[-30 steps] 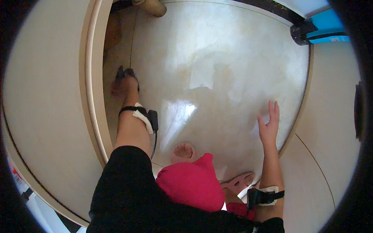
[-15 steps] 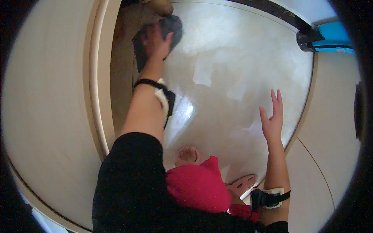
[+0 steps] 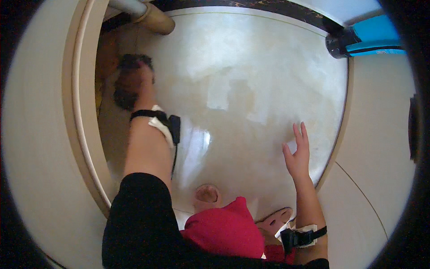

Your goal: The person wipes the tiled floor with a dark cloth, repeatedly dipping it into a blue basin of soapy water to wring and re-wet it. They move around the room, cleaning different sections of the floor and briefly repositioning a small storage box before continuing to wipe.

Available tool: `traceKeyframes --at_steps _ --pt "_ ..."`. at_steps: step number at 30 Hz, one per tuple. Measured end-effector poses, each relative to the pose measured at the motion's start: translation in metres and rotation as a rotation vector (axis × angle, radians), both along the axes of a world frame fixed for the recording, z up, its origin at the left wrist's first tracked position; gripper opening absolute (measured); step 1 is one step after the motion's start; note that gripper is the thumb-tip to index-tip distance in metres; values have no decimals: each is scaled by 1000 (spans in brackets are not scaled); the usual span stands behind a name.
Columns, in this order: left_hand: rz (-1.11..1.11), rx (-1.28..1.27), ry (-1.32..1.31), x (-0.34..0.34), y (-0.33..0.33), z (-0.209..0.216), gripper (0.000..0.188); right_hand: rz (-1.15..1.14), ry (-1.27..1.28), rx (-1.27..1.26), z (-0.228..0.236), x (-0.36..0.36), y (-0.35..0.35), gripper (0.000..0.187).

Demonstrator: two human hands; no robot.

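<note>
My left hand [image 3: 144,83] reaches down to the floor at the left and is smeared by motion. Under and around its fingers is a dark grey cloth [image 3: 126,87], bunched against the floor beside the pale panel edge. My right hand [image 3: 299,157] hovers over the right part of the floor with its fingers apart and nothing in it. A black strap with a small device [image 3: 174,127] and white padding circles my left forearm. A similar strapped device [image 3: 301,237] sits on my right forearm.
The glossy pale floor [image 3: 233,148] has streaky reflections. A tan-ended pipe [image 3: 159,20] stands at the far left. At the far right is a blue and black object [image 3: 358,42]. Cream panels rise on the left [image 3: 49,134] and right [image 3: 376,125]. Pink slippers [image 3: 207,195] are near my body.
My left hand has moved the cloth left and nearer, away from the pipe. The whole view has shifted slightly. My right hand stays open in about the same place.
</note>
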State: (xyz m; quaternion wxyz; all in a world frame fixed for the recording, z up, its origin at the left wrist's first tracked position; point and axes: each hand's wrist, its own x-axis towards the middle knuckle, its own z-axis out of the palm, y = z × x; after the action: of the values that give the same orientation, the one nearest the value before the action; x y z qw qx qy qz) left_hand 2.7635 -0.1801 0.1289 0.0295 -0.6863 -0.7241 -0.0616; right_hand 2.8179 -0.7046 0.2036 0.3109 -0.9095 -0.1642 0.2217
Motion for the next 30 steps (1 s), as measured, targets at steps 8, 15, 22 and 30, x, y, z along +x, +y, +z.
traceKeyframes --at_steps 8,15,22,30 --pt "-658 6 49 50 -61 -12 67 44 -50 41 24 -3 45 65" --pt "-834 77 283 18 45 -31 58 54 -95 -27 46 -2 27 63" --pt "-645 -172 29 65 86 -66 57 58 -85 -132 36 -1 21 62" --pt "-432 36 48 53 -19 -22 65 36 -54 -41 34 8 26 62"
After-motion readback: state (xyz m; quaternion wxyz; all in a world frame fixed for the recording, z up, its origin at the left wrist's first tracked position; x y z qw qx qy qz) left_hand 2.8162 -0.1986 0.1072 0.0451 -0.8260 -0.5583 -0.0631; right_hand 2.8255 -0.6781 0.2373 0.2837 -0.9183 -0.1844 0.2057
